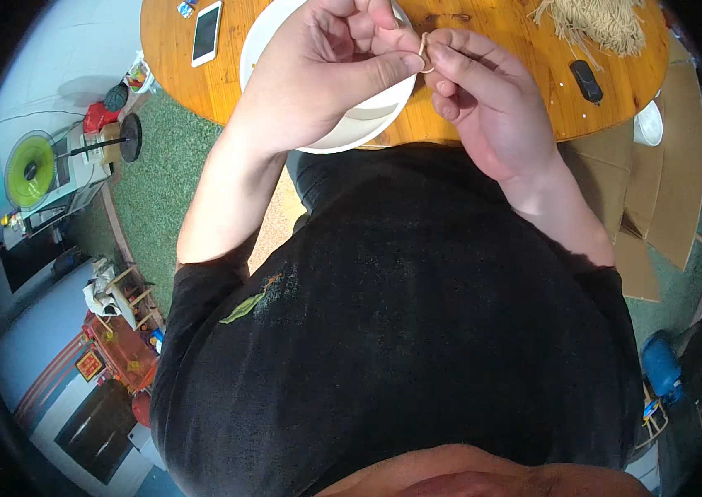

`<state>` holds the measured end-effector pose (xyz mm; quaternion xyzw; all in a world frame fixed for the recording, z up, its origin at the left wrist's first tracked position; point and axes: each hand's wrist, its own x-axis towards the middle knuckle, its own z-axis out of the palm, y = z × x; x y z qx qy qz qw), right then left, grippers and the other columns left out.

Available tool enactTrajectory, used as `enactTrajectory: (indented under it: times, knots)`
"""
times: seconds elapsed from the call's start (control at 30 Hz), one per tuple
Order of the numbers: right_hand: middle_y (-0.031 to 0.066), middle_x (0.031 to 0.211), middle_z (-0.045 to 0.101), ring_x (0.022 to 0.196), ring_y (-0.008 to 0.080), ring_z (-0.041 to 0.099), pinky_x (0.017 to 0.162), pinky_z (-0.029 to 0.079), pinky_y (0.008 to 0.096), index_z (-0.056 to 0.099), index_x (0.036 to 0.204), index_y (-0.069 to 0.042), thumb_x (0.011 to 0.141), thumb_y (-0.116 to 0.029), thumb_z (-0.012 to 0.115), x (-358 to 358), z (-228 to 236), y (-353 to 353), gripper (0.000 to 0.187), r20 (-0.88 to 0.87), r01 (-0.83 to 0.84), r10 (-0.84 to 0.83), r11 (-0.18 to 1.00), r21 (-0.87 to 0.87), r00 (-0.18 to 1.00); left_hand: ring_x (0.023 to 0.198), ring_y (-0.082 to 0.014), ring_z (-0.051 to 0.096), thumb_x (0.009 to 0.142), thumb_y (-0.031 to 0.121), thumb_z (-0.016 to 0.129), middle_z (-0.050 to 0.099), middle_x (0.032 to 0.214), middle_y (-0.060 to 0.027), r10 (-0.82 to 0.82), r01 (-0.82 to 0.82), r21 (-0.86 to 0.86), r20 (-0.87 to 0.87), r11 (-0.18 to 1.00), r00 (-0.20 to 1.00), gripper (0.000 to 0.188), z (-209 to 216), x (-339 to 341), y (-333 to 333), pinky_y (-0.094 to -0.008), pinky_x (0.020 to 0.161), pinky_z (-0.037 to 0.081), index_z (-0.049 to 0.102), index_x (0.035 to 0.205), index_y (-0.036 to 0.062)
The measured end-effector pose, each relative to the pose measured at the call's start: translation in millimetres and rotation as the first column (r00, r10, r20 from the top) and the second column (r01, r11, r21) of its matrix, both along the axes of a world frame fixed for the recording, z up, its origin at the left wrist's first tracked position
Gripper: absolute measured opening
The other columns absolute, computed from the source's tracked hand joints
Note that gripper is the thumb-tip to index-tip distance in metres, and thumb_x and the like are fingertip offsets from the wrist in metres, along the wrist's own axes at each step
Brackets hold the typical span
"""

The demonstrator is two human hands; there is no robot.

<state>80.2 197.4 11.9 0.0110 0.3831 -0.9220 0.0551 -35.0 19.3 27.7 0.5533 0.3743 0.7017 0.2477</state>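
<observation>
Between my two hands is a short piece of thin beige cord (424,51), bent into a small loop. My left hand (343,66) pinches it between thumb and forefinger, its other fingers curled loosely. On the other side of the loop, my right hand (484,79) grips the cord with thumb and fingertips. Both hands are over the right edge of a white basin (343,137), which they partly cover. A heap of similar beige cords (595,25) lies on the table beyond my right hand.
The round wooden table (177,66) carries a white phone (208,33) at left and a small black object (586,80) at right. Cardboard sheets (658,174) and a white bucket (649,124) are on the right. A green-bladed fan (30,170) stands at left.
</observation>
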Motion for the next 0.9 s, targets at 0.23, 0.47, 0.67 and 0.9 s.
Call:
enactTrajectory:
  times: [0.23,0.47,0.67,0.9]
  knots:
    - [-0.0008,0.095,0.067,0.077,0.004,0.053,0.065,0.042,0.0195,0.07,0.112,-0.004,0.102,-0.016,0.065,-1.3,6.0,8.1,0.016,-0.022,-0.017,0.019,0.993,0.116,1.0,0.09,-0.011,0.066,0.091,-0.014,0.068,0.069,0.099,-0.007,0.594,-0.495,-0.514,0.037,0.701,0.803,0.028,59.3,45.7,1.5,-0.0241,0.082,0.053,0.053,0.105,0.0046]
    - [-0.0011,0.092,0.067,0.075,0.0043,0.056,0.066,0.046,0.0195,0.071,0.11,-0.004,0.103,-0.019,0.065,-6.6,8.7,20.4,0.018,-0.088,-0.053,0.081,0.958,0.282,0.993,0.086,-0.0091,0.064,0.089,-0.014,0.069,0.069,0.098,-0.006,0.275,-0.273,0.064,-0.019,0.96,0.961,0.029,21.1,12.9,12.1,-0.0229,0.079,0.051,0.053,0.104,0.0046]
    - [-0.0014,0.092,0.068,0.075,0.0052,0.057,0.07,0.049,0.0206,0.072,0.11,-0.005,0.103,-0.023,0.065,-12.6,17.5,38.1,0.021,-0.084,-0.163,0.253,0.81,0.563,0.964,0.085,-0.0083,0.063,0.09,-0.013,0.068,0.068,0.093,-0.0045,0.577,-0.561,-0.495,-0.138,0.664,0.805,0.027,71.8,42.4,12.5,-0.0231,0.079,0.05,0.053,0.103,0.0045]
    - [-0.0021,0.092,0.066,0.078,0.0052,0.057,0.072,0.049,0.0206,0.072,0.114,-0.004,0.104,-0.022,0.064,-12.5,11.3,34.2,0.022,-0.064,-0.168,0.216,0.885,0.434,0.974,0.089,-0.0101,0.063,0.091,-0.01,0.069,0.065,0.096,-0.0044,0.582,-0.584,-0.43,-0.153,0.689,0.799,0.023,54.3,39.2,4.5,-0.0258,0.083,0.052,0.054,0.103,0.0039]
